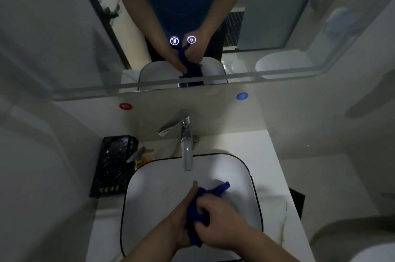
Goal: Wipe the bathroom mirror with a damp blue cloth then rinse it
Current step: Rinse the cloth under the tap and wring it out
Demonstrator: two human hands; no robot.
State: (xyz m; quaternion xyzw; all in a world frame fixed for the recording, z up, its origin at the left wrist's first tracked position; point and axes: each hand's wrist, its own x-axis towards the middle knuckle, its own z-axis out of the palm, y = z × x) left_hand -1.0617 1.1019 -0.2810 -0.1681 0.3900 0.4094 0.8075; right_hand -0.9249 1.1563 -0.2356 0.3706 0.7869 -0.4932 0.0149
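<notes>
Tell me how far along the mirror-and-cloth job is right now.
Done, apparently: wiping is over, since the blue cloth is off the mirror and down over the sink. In hand: the left hand and right hand are both clamped on the bunched cloth, below the tap. Left: I cannot tell whether water is running, so the rinse may not be finished.

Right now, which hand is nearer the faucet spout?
Left. The left hand reaches up just below the faucet spout; the right hand grips the blue cloth lower, nearer the body.
</notes>
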